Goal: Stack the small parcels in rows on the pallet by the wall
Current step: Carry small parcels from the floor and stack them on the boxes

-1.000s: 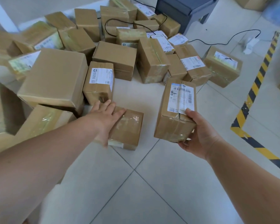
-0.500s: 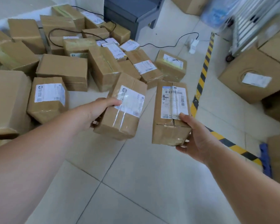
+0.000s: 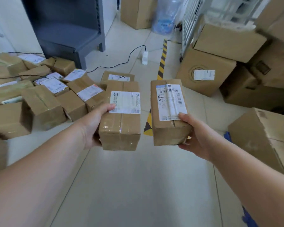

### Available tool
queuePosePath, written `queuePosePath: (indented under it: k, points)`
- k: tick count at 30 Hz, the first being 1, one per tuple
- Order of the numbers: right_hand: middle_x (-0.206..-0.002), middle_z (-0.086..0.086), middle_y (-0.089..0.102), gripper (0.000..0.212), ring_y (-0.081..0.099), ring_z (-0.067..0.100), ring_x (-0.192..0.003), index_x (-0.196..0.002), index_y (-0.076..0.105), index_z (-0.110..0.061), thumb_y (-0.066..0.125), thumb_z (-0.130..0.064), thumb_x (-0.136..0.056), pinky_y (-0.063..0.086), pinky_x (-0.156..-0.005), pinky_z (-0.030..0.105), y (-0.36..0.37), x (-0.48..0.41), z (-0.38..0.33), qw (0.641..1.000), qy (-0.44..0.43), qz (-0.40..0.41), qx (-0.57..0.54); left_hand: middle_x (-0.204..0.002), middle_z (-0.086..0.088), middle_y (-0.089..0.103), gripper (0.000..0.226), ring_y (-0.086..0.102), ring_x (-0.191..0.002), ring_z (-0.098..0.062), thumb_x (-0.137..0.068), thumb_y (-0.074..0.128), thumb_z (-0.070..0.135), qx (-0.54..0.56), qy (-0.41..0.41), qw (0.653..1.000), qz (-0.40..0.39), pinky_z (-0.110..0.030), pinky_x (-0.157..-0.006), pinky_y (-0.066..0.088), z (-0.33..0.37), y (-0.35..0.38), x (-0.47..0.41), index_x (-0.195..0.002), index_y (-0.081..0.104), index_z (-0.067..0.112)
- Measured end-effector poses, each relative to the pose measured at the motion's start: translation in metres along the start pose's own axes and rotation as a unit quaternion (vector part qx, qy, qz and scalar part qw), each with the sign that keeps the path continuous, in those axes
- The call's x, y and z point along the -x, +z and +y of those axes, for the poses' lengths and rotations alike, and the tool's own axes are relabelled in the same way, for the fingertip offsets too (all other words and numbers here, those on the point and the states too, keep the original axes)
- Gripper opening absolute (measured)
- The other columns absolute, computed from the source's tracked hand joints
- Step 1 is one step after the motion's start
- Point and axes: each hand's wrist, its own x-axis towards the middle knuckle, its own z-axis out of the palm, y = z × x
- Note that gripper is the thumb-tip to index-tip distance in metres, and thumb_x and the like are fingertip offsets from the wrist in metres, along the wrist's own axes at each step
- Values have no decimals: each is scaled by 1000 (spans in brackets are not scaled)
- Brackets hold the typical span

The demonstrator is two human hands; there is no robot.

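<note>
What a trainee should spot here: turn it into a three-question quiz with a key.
1. True or false: the left hand grips the left parcel, the right hand grips the right parcel, and both are held off the floor.
2. The pile of loose parcels lies on the person's: A) left B) right C) lap.
3. Fill in: the striped tape on the floor is yellow and ____.
Key: 1 true; 2 A; 3 black.

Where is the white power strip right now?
In the head view, the white power strip lies on the floor, upper centre, between the dark grey cabinet to its left and the yellow-and-black floor tape just to its right.
</note>
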Motion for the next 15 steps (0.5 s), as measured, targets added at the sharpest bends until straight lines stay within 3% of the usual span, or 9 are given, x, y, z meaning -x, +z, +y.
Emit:
queuePosePath:
  k: [11,15]
  points:
    - [-116,1,70,35,62,23,-112,-116,60,-29,68,-43,-85,45,-104,44,-208,40,-68,992,-40,42,-111,-88,-6,75,31,65,-85,-29,-84,62,54,-114,50,991,-43,-47,-92,50,87,245,7,-94,73,26]
    - [-119,3,68,40,60,25,-114,-125,55,-29,67,-40,-88,43,-107,47,-271,66,-73,980,-48,70,-181,-74,-4,73,33,63,-81,-30,-83,59,57,-190,60,976,-84,-47,-82,51,115,336,20,-94,70,28]
